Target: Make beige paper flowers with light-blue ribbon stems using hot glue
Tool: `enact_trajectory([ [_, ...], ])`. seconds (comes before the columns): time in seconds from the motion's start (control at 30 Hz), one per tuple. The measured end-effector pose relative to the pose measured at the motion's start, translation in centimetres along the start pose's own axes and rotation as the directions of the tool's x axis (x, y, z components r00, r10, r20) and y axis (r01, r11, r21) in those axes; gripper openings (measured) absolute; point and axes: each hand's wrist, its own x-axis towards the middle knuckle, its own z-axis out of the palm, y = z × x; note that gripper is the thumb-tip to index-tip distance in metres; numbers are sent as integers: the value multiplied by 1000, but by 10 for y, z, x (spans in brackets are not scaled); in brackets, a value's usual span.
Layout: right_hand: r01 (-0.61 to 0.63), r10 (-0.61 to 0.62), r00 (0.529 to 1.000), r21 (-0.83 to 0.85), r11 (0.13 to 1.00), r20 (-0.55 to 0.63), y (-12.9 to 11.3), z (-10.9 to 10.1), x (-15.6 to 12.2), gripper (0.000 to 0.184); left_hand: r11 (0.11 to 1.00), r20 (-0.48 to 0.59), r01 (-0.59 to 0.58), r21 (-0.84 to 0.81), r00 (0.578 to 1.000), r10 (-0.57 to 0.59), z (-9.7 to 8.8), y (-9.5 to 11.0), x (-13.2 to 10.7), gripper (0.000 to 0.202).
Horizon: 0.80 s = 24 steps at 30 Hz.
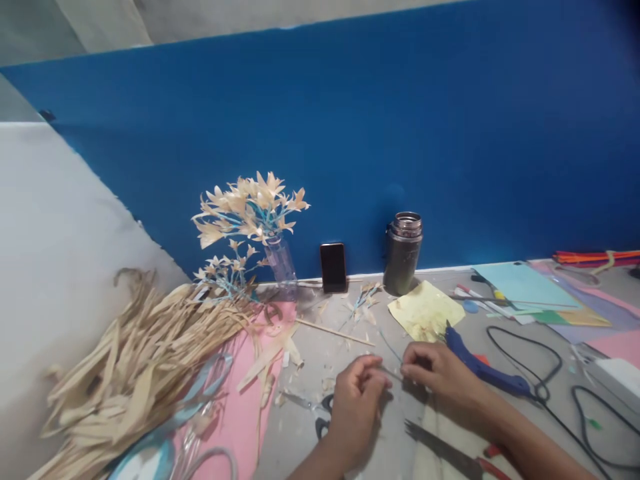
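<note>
My left hand (357,403) is closed in a pinch on one end of a thin wire (391,372). Fingers curled, my right hand (433,367) grips the wire's other end, so it spans the short gap between both hands. A thin blue stem (390,345) runs up and left from near my right fingertips. Just left of my left hand lie scissors (307,403), their handles partly hidden by it. Pliers with red handles (445,450) rest below my right hand. A blue glue gun (485,370) lies beside my right wrist.
Dried husks (130,353) pile up at left beside pink paper (240,400). Husk flowers (250,203) stand in a clear vase (281,263). Along the blue wall are a phone (333,268) and a metal flask (403,257). Yellow paper (425,310) and black cable (555,357) lie at right.
</note>
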Motion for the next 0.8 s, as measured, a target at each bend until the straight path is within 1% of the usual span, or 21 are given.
enact_trajectory([
  [0.07,-27,31,998,71,997,-56,2,0,1,14,995,-20,-51,88,998,52,-2,0,-2,33],
  [0.13,-22,35,995,134,991,-95,2,0,1,17,989,-15,-77,128,997,79,-3,1,-4,39],
  [0.23,24,4,990,197,980,-139,0,0,0,22,988,23,-76,135,997,74,-2,4,-6,49],
  [0.33,42,0,981,211,977,-194,1,-3,2,27,989,1,-46,141,999,46,1,11,-7,53],
  [0.37,44,-1,975,193,980,-221,2,-6,4,29,990,-20,-28,141,999,31,1,16,-7,49],
  [0.43,53,-16,964,133,990,-266,4,-12,7,30,984,-57,13,178,998,-3,-4,30,-8,34],
  [0.5,64,-37,956,85,994,-292,7,-16,9,30,961,-66,36,275,998,-18,-13,49,-8,18],
  [0.53,72,-48,955,70,995,-293,8,-18,9,29,939,-52,30,344,999,-13,-18,60,-6,14],
  [0.6,85,-69,956,46,995,-285,9,-18,10,28,880,-27,1,475,1000,13,-29,79,5,9],
  [0.67,89,-78,960,27,996,-269,11,-16,10,27,772,-30,-44,634,996,81,-35,91,27,10],
  [0.7,87,-79,963,21,996,-258,13,-14,10,26,694,-24,-65,717,993,118,-36,94,41,13],
  [0.73,84,-77,965,16,996,-250,14,-12,10,26,586,-21,-61,808,991,132,-35,94,56,18],
  [0.77,79,-74,967,11,997,-242,16,-10,11,25,468,-37,-30,883,990,133,-32,92,72,22],
  [0.8,74,-70,970,6,997,-233,17,-9,12,25,426,-67,2,905,988,138,-29,89,88,22],
])
